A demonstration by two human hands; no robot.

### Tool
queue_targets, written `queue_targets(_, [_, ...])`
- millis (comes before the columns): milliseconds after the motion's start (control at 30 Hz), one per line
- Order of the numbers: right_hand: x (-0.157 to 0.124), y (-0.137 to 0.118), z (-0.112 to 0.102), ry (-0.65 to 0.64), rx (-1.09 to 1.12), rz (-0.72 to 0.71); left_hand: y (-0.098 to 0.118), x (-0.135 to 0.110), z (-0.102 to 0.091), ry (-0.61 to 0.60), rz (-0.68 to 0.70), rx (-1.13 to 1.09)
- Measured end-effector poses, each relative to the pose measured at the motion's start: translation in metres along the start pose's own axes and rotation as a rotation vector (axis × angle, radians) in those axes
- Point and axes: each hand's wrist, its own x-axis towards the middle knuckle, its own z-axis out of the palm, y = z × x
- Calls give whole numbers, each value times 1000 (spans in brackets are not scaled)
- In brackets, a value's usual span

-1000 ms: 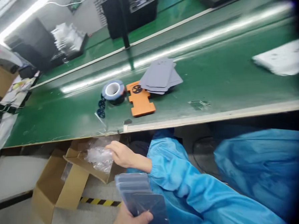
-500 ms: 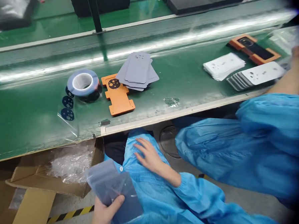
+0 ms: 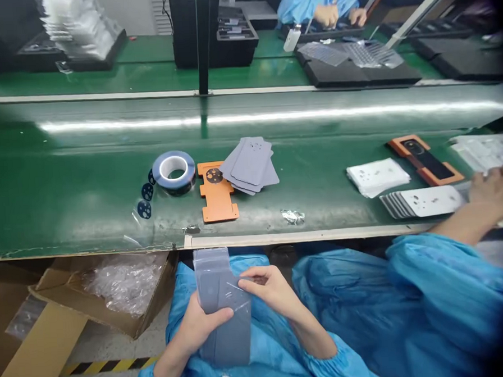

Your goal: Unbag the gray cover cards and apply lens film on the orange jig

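My left hand (image 3: 202, 326) is closed round a stack of grey-blue plates in clear film (image 3: 220, 302), held upright over my lap below the table edge. My right hand (image 3: 270, 289) pinches the film at the stack's right edge. On the green table above lie an orange jig (image 3: 217, 197), a fanned pile of grey plates (image 3: 250, 166), a blue tape roll (image 3: 174, 171) and small dark round stickers (image 3: 143, 201).
An open cardboard box (image 3: 72, 302) with crumpled plastic wrap (image 3: 119, 280) stands on the floor at my left. At the right a co-worker's hand (image 3: 494, 190) and blue sleeve (image 3: 429, 291) reach white plates (image 3: 423, 202), white sheets (image 3: 377, 176) and another orange jig (image 3: 425, 159).
My left hand has raised the stack upright in front of me. My right hand has left my lap and now grips the film at the stack's edge.
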Motion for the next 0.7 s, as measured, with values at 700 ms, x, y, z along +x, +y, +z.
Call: queue_targets(700, [157, -222, -94, 682, -543, -565, 97, 64, -3, -57, 190, -265])
